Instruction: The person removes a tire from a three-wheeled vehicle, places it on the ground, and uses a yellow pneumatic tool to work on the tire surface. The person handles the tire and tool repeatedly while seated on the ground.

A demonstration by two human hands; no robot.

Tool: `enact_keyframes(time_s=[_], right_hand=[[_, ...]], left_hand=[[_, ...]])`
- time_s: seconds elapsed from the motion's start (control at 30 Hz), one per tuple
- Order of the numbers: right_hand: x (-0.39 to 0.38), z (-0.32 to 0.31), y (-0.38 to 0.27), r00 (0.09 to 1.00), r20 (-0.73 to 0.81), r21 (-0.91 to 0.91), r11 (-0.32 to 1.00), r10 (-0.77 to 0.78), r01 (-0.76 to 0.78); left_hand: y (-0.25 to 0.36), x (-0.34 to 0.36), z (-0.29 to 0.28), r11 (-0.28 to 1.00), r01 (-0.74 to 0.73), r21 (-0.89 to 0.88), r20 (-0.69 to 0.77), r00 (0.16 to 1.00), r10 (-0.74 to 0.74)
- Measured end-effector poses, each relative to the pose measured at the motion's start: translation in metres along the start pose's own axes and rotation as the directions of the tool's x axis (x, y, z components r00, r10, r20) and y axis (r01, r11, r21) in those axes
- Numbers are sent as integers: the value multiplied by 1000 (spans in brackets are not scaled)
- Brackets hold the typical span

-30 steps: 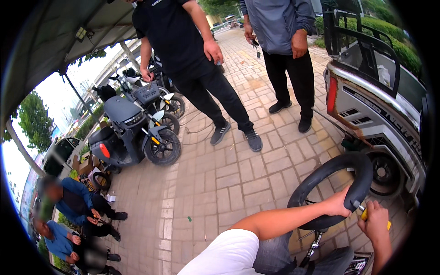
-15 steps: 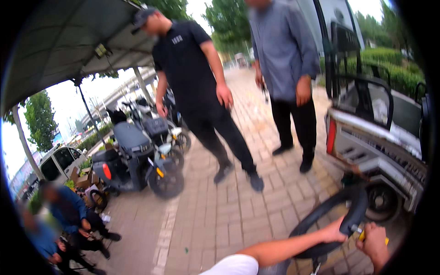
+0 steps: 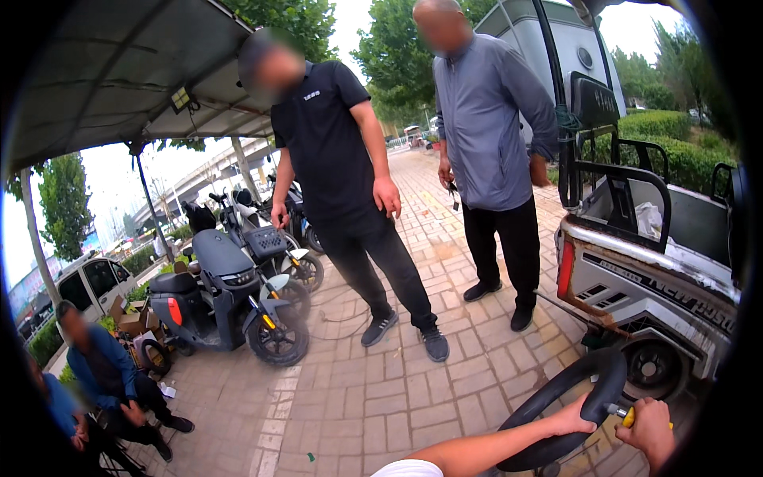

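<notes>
A black rubber ring (image 3: 608, 374), like an inner tube, is at the lower right of the head view. My left hand (image 3: 574, 416) grips its near side, thumb and fingers around the rubber. My right hand (image 3: 644, 433) is closed on a yellow-handled tool (image 3: 628, 413), whose metal end is against the tube just right of my left hand. The lower part of the ring is partly hidden by my forearm.
A person in black (image 3: 322, 143) and one in grey (image 3: 485, 119) stand ahead on paving (image 3: 381, 413). Two seated people (image 3: 103, 366) are lower left. Scooters (image 3: 222, 302) stand left under a canopy (image 3: 127, 71); a rusty cargo tricycle (image 3: 620, 270) is right, beside my hands.
My view has tilted up, so the scene, tube and hands sit lower. The grey-jacketed person's arm on the right has swung back. My grips look the same.
</notes>
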State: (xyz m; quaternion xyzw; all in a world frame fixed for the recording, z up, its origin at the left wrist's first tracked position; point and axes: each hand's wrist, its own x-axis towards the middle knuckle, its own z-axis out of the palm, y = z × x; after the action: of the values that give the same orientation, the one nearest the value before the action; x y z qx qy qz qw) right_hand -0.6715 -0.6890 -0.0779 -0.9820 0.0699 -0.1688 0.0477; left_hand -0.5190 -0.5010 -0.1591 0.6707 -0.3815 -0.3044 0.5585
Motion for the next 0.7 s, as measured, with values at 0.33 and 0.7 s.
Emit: enact_keyframes(time_s=[0.33, 0.7], right_hand=[[-4, -13, -9, 988, 131, 134, 986, 78, -95], [-17, -5, -2, 983, 128, 174, 972, 134, -155]], left_hand=[[-22, 8, -16, 892, 299, -338, 198, 949, -243], [-22, 3, -5, 822, 273, -500, 212, 959, -189]])
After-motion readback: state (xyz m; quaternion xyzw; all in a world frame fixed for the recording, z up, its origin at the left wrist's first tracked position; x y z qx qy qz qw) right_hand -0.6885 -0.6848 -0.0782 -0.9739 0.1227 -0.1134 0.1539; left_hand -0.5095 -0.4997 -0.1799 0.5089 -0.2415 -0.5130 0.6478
